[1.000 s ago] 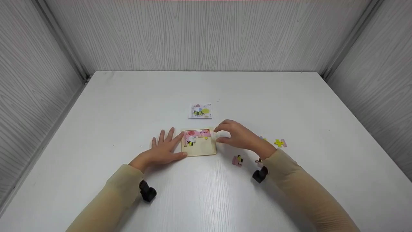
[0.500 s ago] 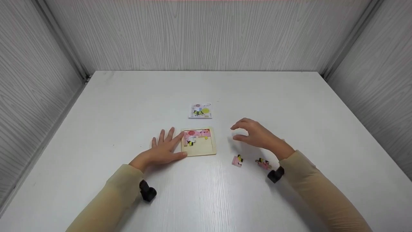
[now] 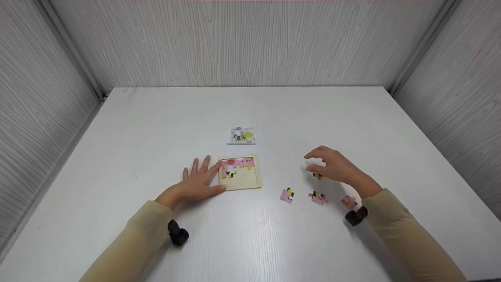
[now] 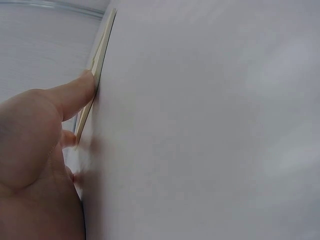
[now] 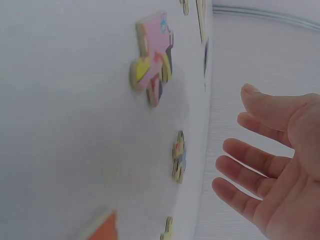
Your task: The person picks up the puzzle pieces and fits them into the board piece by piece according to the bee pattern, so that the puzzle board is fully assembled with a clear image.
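Note:
A shallow wooden puzzle tray [image 3: 250, 184] lies at the middle of the table, with pink joined pieces [image 3: 238, 162] along its top and left. My left hand [image 3: 199, 183] rests on its left edge, thumb and index finger touching the frame, the other fingers spread. To the right, my right hand [image 3: 332, 164] hovers with bent, parted fingers and holds nothing. Under it a puzzle piece [image 3: 318, 176] shows partly; the right wrist view has this piece [image 5: 179, 157] below the fingertips. Nearer me lie a pink-and-yellow piece [image 3: 287, 195], a pink piece [image 3: 318, 197] and an orange-pink piece [image 3: 349, 201].
A square picture card [image 3: 241, 135] showing a bee lies behind the tray. Pale wood-grain panels [image 3: 250, 43] stand at the back and both sides of the white table [image 3: 176, 117]. Black wrist cameras [image 3: 178, 233] are strapped at both sleeves.
My right hand has moved right, away from the tray's right edge to above the loose pieces. More of those pieces now show. The left hand has stayed on the tray.

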Tool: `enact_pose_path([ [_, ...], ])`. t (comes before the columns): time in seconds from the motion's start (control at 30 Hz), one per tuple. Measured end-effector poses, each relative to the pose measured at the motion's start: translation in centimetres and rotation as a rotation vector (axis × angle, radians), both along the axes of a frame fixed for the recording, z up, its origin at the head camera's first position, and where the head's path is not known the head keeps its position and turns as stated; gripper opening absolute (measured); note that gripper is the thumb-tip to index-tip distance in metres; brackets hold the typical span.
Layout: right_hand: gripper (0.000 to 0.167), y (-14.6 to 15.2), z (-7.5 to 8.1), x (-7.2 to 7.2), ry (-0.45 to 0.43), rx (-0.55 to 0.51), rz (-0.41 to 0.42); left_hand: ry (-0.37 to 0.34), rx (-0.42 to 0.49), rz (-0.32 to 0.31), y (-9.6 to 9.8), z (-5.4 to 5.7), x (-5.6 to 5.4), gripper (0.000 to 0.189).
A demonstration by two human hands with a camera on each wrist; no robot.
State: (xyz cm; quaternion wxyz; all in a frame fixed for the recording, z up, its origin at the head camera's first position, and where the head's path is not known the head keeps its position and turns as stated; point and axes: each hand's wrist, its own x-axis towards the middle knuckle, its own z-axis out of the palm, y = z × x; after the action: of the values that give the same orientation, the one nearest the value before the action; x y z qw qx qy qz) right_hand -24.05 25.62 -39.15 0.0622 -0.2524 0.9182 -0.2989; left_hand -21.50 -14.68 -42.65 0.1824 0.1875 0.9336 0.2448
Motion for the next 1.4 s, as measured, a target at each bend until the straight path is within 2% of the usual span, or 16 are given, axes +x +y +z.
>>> enact_pose_path([
  [0.33,0.038,2.4,-0.5,0.2,-0.043,0.06,-0.082,-0.006,0.002,0.009,-0.1,0.2,0.1,0.083],
  [0.73,0.04,3.1,-1.0,0.2,-0.035,0.182,-0.049,-0.008,-0.006,0.009,-0.1,0.0,0.0,0.083],
  [0.9,0.034,3.0,-1.2,0.1,-0.004,0.22,-0.039,-0.005,-0.004,0.008,0.0,-0.1,-0.1,0.083],
  [1.13,0.02,2.7,-1.4,0.1,0.008,0.21,-0.042,-0.008,-0.002,0.012,0.0,0.0,0.0,0.082],
  [1.4,0.017,2.7,-1.4,0.1,0.01,0.205,-0.043,-0.003,0.001,0.006,0.0,-0.1,0.1,0.082],
])
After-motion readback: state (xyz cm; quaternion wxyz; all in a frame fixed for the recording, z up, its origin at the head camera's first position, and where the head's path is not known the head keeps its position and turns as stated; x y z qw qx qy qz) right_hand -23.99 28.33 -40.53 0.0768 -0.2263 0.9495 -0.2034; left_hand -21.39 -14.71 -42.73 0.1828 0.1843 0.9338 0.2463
